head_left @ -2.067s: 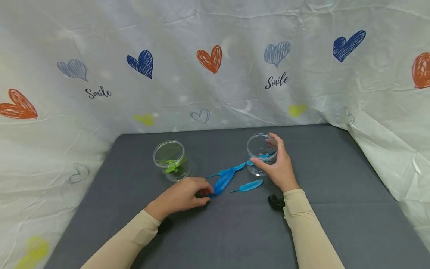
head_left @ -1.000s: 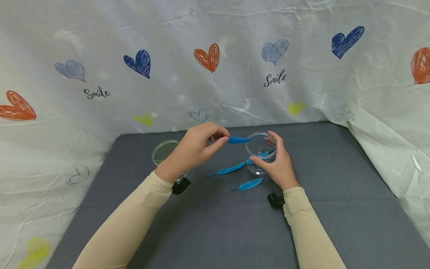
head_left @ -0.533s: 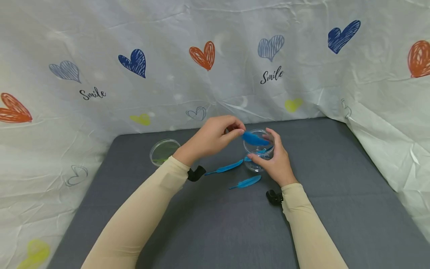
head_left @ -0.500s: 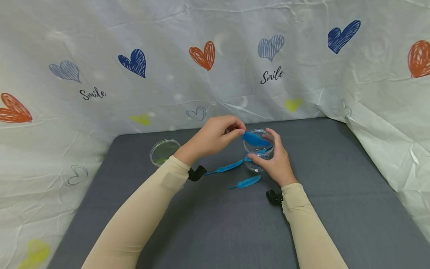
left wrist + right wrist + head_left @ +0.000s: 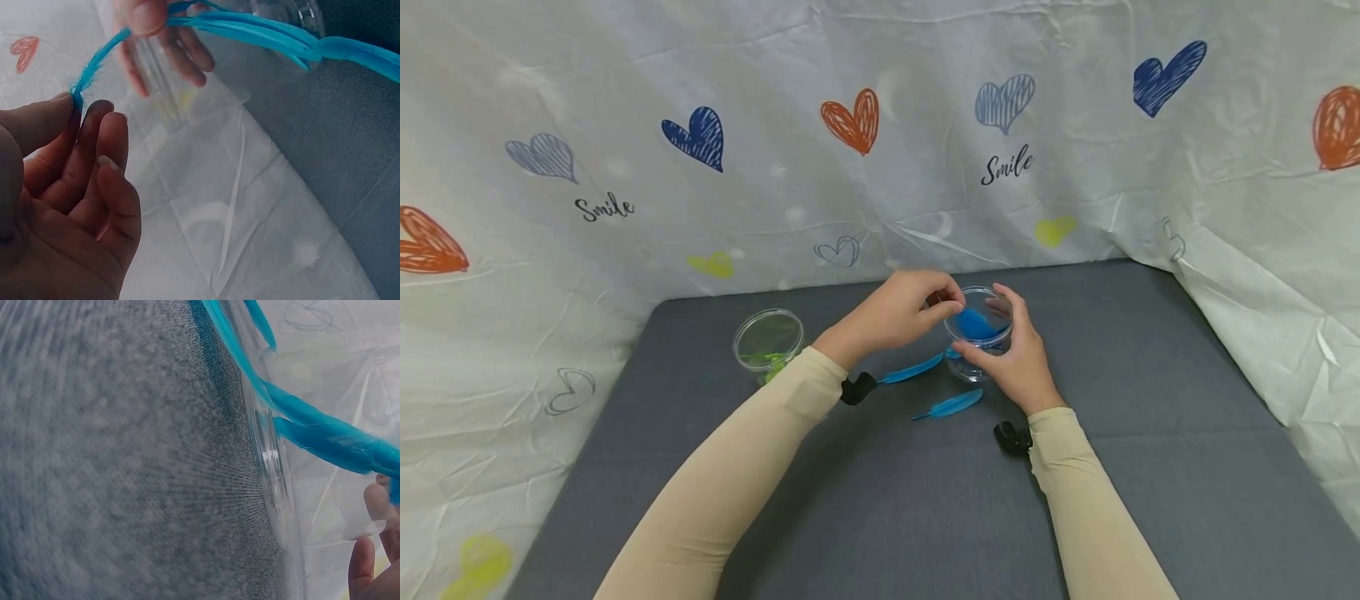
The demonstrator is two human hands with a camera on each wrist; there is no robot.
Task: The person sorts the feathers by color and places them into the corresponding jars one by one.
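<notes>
My left hand (image 5: 895,312) pinches the end of a fluffy blue feather (image 5: 100,59) between thumb and forefinger. Most of this feather is down inside a clear round jar (image 5: 973,372), the fingertips right at the rim. On the jar's other side my right hand (image 5: 1022,362) grips the wall, thumb in front and fingers behind. The jar stands upright on the table, and more blue feather shows in and behind it. To its left lies one slim blue feather (image 5: 913,370), its end near my left wrist, and in front lies another blue feather (image 5: 953,404).
A second clear jar (image 5: 767,311) stands at the left with leafy bright green pieces (image 5: 772,362) inside, partly hidden behind my left forearm. A dark grey cloth (image 5: 910,508) covers the table. Behind hangs a white curtain (image 5: 917,192) printed with hearts.
My left hand picked the blue feather up off the table, carried it up and right to the jar, and lowered it inside. My right hand keeps its grip on the jar.
</notes>
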